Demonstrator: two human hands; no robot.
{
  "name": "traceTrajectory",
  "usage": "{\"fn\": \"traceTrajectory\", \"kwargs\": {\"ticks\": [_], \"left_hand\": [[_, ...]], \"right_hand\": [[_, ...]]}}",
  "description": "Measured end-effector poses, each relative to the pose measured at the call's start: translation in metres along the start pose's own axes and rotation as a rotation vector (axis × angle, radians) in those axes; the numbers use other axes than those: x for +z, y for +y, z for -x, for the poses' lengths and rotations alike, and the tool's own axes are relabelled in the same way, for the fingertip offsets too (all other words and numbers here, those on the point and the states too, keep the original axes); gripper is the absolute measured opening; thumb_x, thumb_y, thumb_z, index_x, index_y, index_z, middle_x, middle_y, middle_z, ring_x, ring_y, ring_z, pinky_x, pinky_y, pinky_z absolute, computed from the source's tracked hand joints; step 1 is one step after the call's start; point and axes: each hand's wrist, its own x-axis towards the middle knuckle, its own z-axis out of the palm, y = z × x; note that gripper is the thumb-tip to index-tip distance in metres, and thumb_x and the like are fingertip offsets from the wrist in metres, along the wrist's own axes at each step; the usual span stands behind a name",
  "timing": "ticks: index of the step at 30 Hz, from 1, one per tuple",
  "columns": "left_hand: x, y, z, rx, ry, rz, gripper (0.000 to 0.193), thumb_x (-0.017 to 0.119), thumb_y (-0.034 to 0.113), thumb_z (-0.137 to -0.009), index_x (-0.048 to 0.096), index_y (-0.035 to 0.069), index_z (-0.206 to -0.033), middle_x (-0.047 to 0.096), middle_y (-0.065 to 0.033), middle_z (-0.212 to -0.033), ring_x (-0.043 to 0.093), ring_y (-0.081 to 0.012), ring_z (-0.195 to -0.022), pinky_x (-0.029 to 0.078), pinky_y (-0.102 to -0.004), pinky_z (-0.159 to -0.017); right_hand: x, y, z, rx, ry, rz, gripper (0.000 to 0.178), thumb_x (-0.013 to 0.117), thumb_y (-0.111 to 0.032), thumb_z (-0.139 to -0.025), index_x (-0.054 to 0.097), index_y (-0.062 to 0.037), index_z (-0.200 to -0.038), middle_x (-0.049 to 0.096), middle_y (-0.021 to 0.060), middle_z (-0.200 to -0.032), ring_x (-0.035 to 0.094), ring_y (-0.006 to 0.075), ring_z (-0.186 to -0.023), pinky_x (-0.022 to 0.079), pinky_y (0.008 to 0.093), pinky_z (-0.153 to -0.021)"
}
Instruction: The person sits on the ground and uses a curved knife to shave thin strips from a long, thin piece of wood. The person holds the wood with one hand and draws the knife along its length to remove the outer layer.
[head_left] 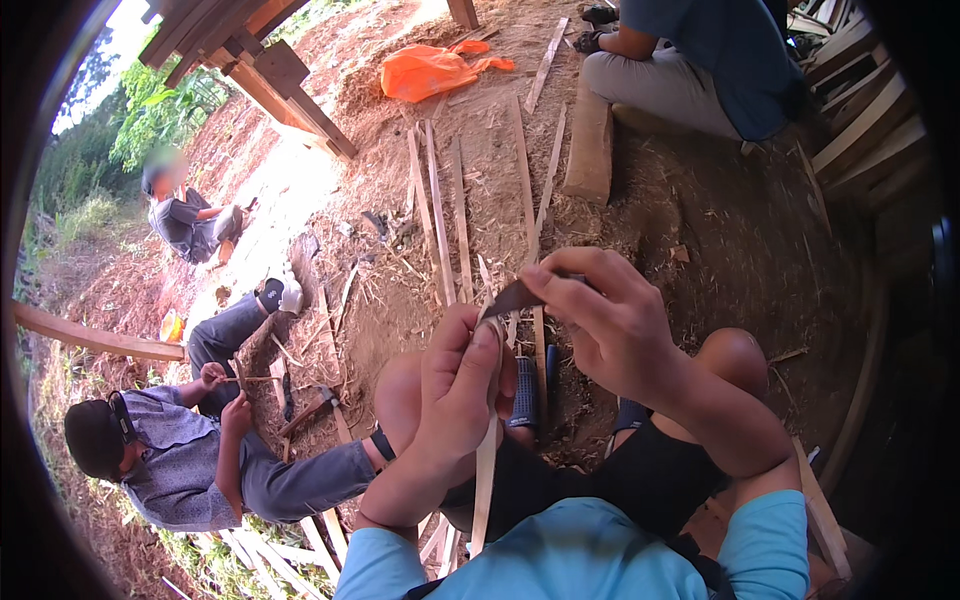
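My left hand (462, 375) is closed around a thin, pale wooden or bamboo strip (484, 490), which runs down past my wrist toward my lap. The thumb presses along the strip near its upper end. In my right hand (612, 312) is a knife (514, 298) with a dark blade, its handle mostly hidden by the curled fingers. The blade points left and lies against or just over the strip beside my left thumb; whether it bites into the wood I cannot tell. Both hands are held between my bent knees.
Several long strips (430, 200) lie on the shaving-strewn dirt ahead. A thick wooden block (590, 155) and an orange plastic bag (425, 74) are farther off. A seated co-worker (180, 460) handles a stick at left, near a hatchet-like tool (312, 410). Two other people sit farther away.
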Motion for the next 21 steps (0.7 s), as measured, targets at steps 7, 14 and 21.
{"fn": "traceTrajectory", "kwargs": {"ticks": [7,14,21], "left_hand": [[0.010,0.000,0.014,-0.090,-0.109,-0.099,0.022,0.037,0.021,-0.098,0.048,0.003,-0.097,0.051,-0.0065,-0.060,0.044,-0.0110,-0.041,0.036,-0.0202,-0.037],[0.004,0.009,0.008,-0.068,0.124,-0.004,0.028,0.033,0.023,-0.098,0.050,0.001,-0.093,0.048,-0.0089,-0.055,0.035,-0.0120,-0.032,0.029,-0.0207,-0.032],[0.007,0.006,0.010,-0.038,0.062,-0.042,0.030,0.032,0.027,-0.100,0.049,0.004,-0.094,0.046,-0.0059,-0.054,0.036,-0.0101,-0.034,0.028,-0.0204,-0.032]], "right_hand": [[-0.044,0.036,-0.024,0.060,0.268,0.067,0.026,0.050,-0.012,-0.096,0.056,-0.0007,-0.119,0.061,0.0090,-0.102,0.059,0.0142,-0.085,0.045,0.0247,-0.067],[-0.018,-0.018,0.005,-0.073,-0.168,-0.172,0.035,0.062,-0.002,-0.080,0.062,-0.0069,-0.115,0.060,0.0116,-0.096,0.063,0.0289,-0.082,0.051,0.0351,-0.069],[-0.009,-0.015,0.006,-0.061,-0.193,-0.214,0.040,0.062,0.001,-0.075,0.064,-0.0098,-0.114,0.060,0.0098,-0.096,0.063,0.0281,-0.084,0.052,0.0353,-0.070]]}}
